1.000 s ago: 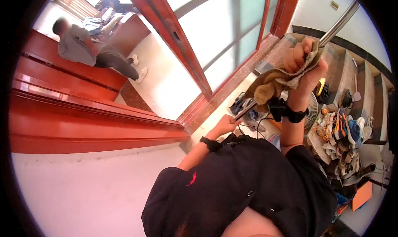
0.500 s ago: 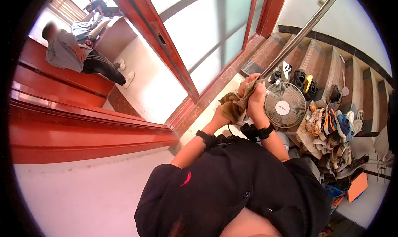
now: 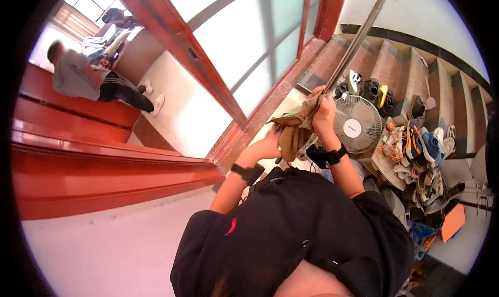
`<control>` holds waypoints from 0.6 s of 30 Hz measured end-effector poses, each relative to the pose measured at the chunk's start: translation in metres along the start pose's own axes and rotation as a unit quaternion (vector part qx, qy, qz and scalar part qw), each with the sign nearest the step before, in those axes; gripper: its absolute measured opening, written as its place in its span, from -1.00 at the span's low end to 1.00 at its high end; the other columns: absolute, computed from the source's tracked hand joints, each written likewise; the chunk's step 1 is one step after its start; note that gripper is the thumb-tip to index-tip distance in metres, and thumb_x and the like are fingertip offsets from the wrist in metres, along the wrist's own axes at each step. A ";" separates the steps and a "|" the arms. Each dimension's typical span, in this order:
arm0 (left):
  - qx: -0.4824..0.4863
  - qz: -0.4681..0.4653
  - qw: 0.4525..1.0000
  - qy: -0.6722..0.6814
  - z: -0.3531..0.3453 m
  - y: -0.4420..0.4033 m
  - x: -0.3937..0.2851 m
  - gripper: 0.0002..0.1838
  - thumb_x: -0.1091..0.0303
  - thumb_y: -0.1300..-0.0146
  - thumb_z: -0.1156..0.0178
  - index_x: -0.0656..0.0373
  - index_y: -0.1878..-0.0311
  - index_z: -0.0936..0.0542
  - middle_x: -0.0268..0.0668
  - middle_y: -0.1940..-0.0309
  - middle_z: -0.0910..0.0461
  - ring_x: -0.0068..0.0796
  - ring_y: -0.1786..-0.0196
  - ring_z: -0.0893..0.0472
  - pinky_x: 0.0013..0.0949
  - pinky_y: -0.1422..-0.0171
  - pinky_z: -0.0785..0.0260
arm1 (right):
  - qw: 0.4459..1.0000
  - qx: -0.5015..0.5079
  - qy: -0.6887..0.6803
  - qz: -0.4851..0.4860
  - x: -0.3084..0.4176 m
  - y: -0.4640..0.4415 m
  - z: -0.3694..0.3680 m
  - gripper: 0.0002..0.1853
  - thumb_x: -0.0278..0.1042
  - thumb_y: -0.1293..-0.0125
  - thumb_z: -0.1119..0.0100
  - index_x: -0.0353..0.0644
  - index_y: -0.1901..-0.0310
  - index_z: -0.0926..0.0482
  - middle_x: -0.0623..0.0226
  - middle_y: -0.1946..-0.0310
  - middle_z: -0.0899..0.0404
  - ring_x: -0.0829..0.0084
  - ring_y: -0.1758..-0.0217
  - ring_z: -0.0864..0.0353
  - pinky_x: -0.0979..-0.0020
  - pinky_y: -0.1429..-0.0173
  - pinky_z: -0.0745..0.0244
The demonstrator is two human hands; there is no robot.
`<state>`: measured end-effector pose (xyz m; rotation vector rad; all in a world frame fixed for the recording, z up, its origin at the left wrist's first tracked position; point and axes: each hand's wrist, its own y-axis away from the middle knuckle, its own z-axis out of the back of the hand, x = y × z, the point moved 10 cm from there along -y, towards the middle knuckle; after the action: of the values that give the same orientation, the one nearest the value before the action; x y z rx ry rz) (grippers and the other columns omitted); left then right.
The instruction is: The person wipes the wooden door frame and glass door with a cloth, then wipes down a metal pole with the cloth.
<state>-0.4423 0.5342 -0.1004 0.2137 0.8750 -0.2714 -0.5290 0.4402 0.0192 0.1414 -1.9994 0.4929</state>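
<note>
A brown cloth (image 3: 297, 136) hangs bunched between my two hands, at the lower end of a long metal pole (image 3: 358, 37). My right hand (image 3: 323, 117) is closed on the cloth where it meets the pole. Lower and to the left, my left hand (image 3: 266, 146) is at the cloth's hanging edge, a little blurred, with its fingers partly hidden by the folds. The pole slants away up to the right past the frame's top. Whether the cloth is fixed to it I cannot tell.
An electric fan (image 3: 357, 124) stands close by my right hand. Shoes (image 3: 429, 150) are piled on a rack at right, and more lie on the stairs (image 3: 387, 63). A red-framed glass door (image 3: 248, 42) is ahead. Through the doorway, a seated person (image 3: 78, 73) and another person further back.
The pole's upper end has swung left. My left hand has moved down and left, drawing away from my right hand, and the cloth hangs longer.
</note>
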 end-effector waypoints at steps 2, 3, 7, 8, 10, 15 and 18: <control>-0.010 0.034 0.997 -0.073 0.015 0.011 0.002 0.09 0.07 0.05 -0.30 0.38 -0.39 0.14 0.22 -0.39 0.22 0.07 -0.46 0.10 -0.20 -0.47 0.08 | 0.999 -0.014 0.039 0.024 -0.012 -0.003 0.016 -0.57 0.08 -0.31 0.08 -0.21 0.20 -0.29 0.34 0.54 -0.32 0.49 0.63 -0.34 0.46 0.56 -0.29; 0.005 0.053 0.997 -0.060 0.024 0.016 -0.004 0.21 0.04 0.09 -0.30 0.42 -0.40 0.30 0.25 -0.41 0.38 0.10 -0.48 0.19 -0.23 -0.49 0.10 | 0.996 -0.020 0.071 0.042 -0.014 -0.001 0.020 -0.56 0.08 -0.31 0.09 -0.23 0.18 -0.31 0.34 0.51 -0.34 0.49 0.60 -0.37 0.46 0.54 -0.33; -0.156 -0.098 0.961 0.205 0.070 0.013 -0.068 0.20 0.28 0.12 -0.37 0.19 -0.45 0.29 -0.01 -0.47 0.37 -0.13 -0.52 0.33 -0.19 -0.51 0.24 | 0.996 -0.001 0.092 0.011 -0.027 0.005 0.011 -0.53 0.11 -0.30 0.08 -0.24 0.19 -0.35 0.35 0.46 -0.39 0.53 0.48 -0.43 0.51 0.45 -0.40; -0.202 -0.086 0.971 0.098 0.078 0.014 -0.085 0.18 0.30 0.11 -0.41 0.17 -0.45 0.22 -0.07 -0.45 0.17 -0.19 -0.50 0.12 -0.23 -0.49 0.11 | 0.996 0.011 0.086 0.002 -0.027 0.008 0.006 -0.53 0.12 -0.30 0.08 -0.24 0.20 -0.36 0.37 0.46 -0.39 0.54 0.48 -0.43 0.52 0.46 -0.39; -0.156 -0.051 0.964 0.208 0.060 -0.002 -0.085 0.12 0.31 0.08 -0.42 0.17 -0.44 0.15 -0.11 -0.41 0.03 -0.25 -0.45 -0.01 -0.26 -0.45 0.02 | 0.996 0.038 0.084 0.004 -0.019 0.012 -0.009 -0.54 0.10 -0.32 0.10 -0.25 0.20 -0.36 0.37 0.43 -0.42 0.57 0.41 -0.42 0.55 0.35 -0.38; -0.164 0.043 0.931 0.322 0.025 -0.015 -0.034 -0.44 0.41 -0.10 -0.30 0.26 -0.18 -0.38 -0.25 0.06 -0.57 -0.47 -0.02 -0.53 -0.39 -0.10 -0.38 | 0.975 0.165 0.147 -0.002 -0.003 0.015 -0.026 -0.58 0.00 -0.33 0.13 -0.27 0.13 -0.38 0.38 0.30 -0.46 0.57 0.25 -0.41 0.53 0.13 -0.34; -0.218 0.000 0.928 0.302 0.039 -0.007 -0.050 -0.61 0.46 -0.15 -0.20 0.31 -0.06 -0.47 -0.26 0.19 -0.62 -0.51 0.12 -0.58 -0.39 0.00 -0.41 | 0.970 0.207 0.121 -0.032 0.022 0.010 -0.037 -0.52 -0.07 -0.21 0.02 -0.29 -0.03 -0.36 0.31 0.17 -0.48 0.50 0.07 -0.44 0.49 -0.06 -0.31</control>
<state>-0.4464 0.5234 -0.0380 -0.1310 1.5219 0.0046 -0.5115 0.4666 0.0506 0.3846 -1.6283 0.8406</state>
